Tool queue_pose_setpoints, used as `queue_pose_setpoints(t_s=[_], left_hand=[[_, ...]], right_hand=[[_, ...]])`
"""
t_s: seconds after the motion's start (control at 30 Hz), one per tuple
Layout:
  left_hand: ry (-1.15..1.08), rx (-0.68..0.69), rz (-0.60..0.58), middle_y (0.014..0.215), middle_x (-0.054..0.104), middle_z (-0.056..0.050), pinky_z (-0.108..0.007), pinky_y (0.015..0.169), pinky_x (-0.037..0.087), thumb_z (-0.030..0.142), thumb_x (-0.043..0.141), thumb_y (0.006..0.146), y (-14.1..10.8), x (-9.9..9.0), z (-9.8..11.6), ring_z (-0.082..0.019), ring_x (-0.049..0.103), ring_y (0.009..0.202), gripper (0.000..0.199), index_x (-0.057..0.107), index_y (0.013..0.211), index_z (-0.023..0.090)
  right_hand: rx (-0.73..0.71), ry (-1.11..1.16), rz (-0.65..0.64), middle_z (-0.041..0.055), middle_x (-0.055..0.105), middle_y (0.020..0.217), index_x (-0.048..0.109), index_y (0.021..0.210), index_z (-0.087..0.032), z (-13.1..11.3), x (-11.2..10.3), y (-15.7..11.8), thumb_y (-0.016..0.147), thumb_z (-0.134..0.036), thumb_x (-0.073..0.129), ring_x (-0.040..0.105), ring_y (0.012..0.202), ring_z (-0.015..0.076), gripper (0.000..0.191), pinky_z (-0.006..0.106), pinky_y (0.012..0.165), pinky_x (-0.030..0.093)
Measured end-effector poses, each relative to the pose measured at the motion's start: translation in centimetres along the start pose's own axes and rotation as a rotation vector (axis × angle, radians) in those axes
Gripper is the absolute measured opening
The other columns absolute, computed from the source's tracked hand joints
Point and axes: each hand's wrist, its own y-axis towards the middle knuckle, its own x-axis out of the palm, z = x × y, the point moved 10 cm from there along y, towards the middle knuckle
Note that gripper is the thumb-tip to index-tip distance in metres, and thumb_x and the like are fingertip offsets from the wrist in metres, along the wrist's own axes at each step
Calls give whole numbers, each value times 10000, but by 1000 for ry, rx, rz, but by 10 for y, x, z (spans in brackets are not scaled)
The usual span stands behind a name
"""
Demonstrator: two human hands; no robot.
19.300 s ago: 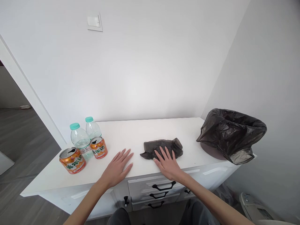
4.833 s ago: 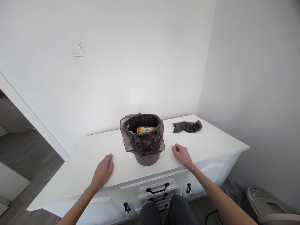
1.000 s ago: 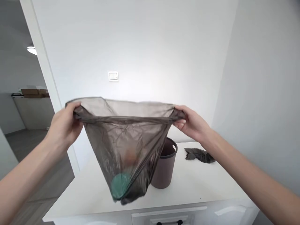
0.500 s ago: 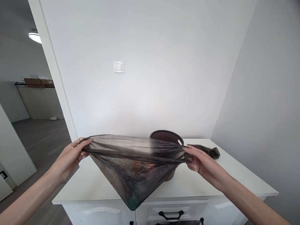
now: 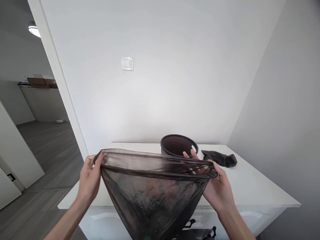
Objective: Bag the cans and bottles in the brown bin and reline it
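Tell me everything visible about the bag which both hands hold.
The bag is thin, crinkled, see-through dark plastic. The left hand and right hand hold its mouth, stretched wide. It narrows downward in front of the white counter, its lowest part cut off by the picture edge; a blurred reddish tint shows through.

Left hand [image 5: 89, 178] pinched; right hand [image 5: 218, 188] splayed
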Motion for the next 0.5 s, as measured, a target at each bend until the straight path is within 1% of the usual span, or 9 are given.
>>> queue_pose_setpoints(t_s=[0.07,0.13,0.17,0.2,0.23,0.27,0.33,0.4,0.5], left_hand=[[-170,-124,-18,855,697,24,-201,608,549,405,834,803,-4,15,-24,-138,663,733,264,641,876,240],[-311,-296,-59,851,697,-4,-221,670,583,315,744,895,-11,33,-45,-150,703,792,141,638,888,223],[-361,-361,-87,783,659,0,-222,673,586,291,714,918,-15,41,-50,-143,697,765,149,613,842,213],[-400,-398,-123,700,587,24,-211,647,576,278,703,927,-18,49,-51,-120,660,681,208,570,784,208],[-424,-410,-162,636,492,55,-193,594,551,268,714,920,-22,56,-49,-89,582,574,279,516,733,207],[-426,-403,-207,609,406,78,-179,534,512,262,735,903,-25,62,-44,-63,475,493,335,472,703,206],[-366,-370,-308,620,318,94,-171,445,421,275,776,869,-33,74,-31,-47,302,451,385,440,695,205],[-243,-321,-375,647,300,88,-174,409,341,328,793,855,-42,84,-19,-62,255,485,406,435,703,210],[-28,-255,-475,664,288,77,-181,431,284,446,768,866,-58,104,-3,-86,238,533,442,423,711,219]], right_hand=[[-4,88,29,28,769,1065,747,839,-326,11,1,3,836,-564,759,665,1198,302,239,573,1102,460],[-26,152,39,-31,677,733,718,820,-331,17,-1,4,859,-547,760,713,824,216,223,523,1023,530],[-34,164,30,-68,564,610,699,812,-328,17,-2,4,879,-520,758,631,618,156,211,473,959,565],[-34,158,13,-99,441,541,682,812,-323,17,-2,4,897,-495,753,486,470,108,205,412,867,590],[-23,135,-6,-117,336,517,667,817,-317,15,-2,3,909,-478,750,330,399,80,204,349,750,590],[-7,102,-21,-124,263,519,655,825,-309,13,-2,2,911,-468,753,205,386,71,206,292,627,554],[27,31,-33,-122,195,541,638,832,-290,7,-4,-1,899,-479,764,71,421,77,238,226,446,414],[60,-20,-37,-114,198,554,599,771,-259,1,-3,-4,890,-501,766,38,457,83,317,209,392,319],[102,-105,-51,-96,264,589,496,657,-221,-5,6,-8,881,-499,777,52,489,76,454,205,397,272]])
